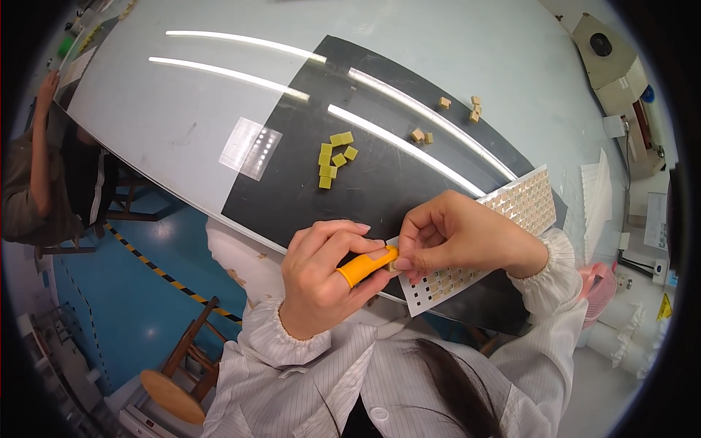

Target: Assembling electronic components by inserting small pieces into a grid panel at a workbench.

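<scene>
My left hand (314,277) is closed near the table's front edge, with an orange finger sleeve (358,269) on one finger. Its fingertips grip a small tan block (392,266). Thumb and fingers of my right hand (471,237) are pinched together right against that block; whatever lies between them is too small to make out. Under my right hand lies a white sheet (522,201) covered in rows of small beige pieces, with dark squares at its near left end. Several yellow-green blocks (326,160) form a loose cluster on the black mat (292,197) beyond my left hand.
Several tan blocks (417,136) lie farther back on the mat and table. A clear plastic sheet (250,148) overlaps the mat's left edge. Another person (36,175) sits at the far left. A wooden stool (173,396) stands below the table, and machine equipment (610,66) is at right.
</scene>
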Tool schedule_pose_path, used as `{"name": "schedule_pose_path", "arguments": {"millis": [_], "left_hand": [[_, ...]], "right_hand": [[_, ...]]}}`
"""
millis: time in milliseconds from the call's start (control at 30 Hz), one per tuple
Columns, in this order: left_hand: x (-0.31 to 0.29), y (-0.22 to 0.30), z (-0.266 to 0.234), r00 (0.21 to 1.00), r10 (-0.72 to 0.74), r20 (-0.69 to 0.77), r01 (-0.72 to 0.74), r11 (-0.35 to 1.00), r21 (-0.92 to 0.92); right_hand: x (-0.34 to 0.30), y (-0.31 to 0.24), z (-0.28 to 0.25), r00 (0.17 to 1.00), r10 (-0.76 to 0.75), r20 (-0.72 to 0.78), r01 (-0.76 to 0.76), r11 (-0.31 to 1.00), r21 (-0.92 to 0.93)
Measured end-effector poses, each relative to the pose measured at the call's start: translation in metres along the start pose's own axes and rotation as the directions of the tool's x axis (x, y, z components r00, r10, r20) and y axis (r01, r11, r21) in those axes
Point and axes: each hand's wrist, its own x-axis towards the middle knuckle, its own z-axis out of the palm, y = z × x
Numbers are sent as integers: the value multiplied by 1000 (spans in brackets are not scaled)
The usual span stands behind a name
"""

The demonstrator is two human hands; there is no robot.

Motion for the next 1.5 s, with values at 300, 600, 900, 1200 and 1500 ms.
{"name": "schedule_pose_path", "arguments": {"millis": [300,600,900,1200,1500], "left_hand": [[4,3,1,1000,14,-2,-14,1000,4],[3,-1,-7,999,3,-44,-4,1000,-23],[-14,-1,13,989,53,-137,-68,991,-113],[-9,-9,8,994,32,-100,-49,984,-169],[-13,-9,13,996,28,-80,-44,977,-208]], "right_hand": [[-10,-11,13,986,-77,-146,43,973,-225],[-10,2,22,858,-501,-118,378,769,-516],[-25,8,27,871,-430,-237,233,787,-571],[-9,3,28,919,-212,-332,124,956,-265],[-13,9,27,938,-149,-313,88,976,-200]]}}
